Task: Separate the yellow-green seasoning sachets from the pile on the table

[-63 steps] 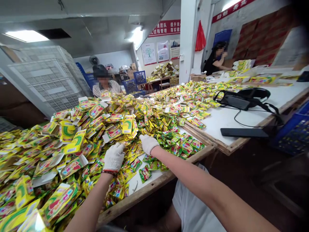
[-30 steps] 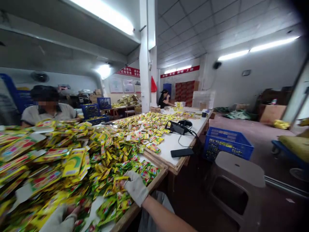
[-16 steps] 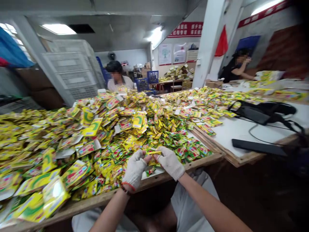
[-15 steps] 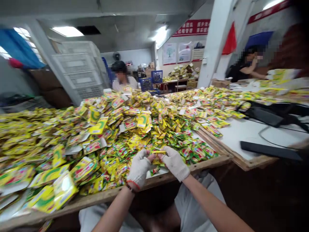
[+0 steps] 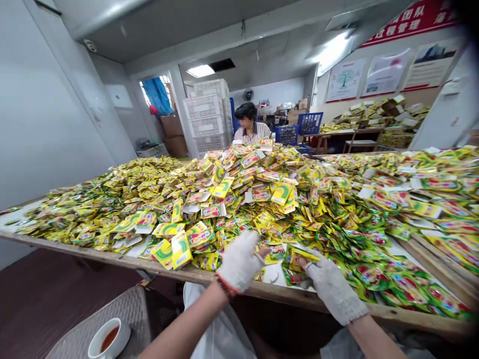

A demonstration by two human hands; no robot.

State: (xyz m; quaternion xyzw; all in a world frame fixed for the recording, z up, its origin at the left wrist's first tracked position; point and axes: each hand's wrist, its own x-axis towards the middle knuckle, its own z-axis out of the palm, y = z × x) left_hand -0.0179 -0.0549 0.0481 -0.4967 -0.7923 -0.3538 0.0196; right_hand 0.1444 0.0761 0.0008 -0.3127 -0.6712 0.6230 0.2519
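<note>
Both of my hands wear white knit gloves and hover at the near edge of a wooden table (image 5: 262, 289). My right hand (image 5: 331, 286) is closed on a small stack of green and yellow sachets (image 5: 297, 259). My left hand (image 5: 239, 262) is a little apart to the left, its fingers curled over loose sachets near the edge; whether they hold one is hidden. A large heap of yellow and green sachets and flat yellow cartons (image 5: 254, 194) covers the table beyond my hands.
A person in a striped shirt (image 5: 249, 127) sits across the table. Stacked white crates (image 5: 207, 114) and blue crates (image 5: 299, 127) stand behind. A grey stool (image 5: 127, 309) with a cup of tea (image 5: 108, 339) is at my lower left.
My view has swung left, away from the black bag and phone. My hands, joined on one sachet half a second ago, have come apart; the right now holds a small stack.
</note>
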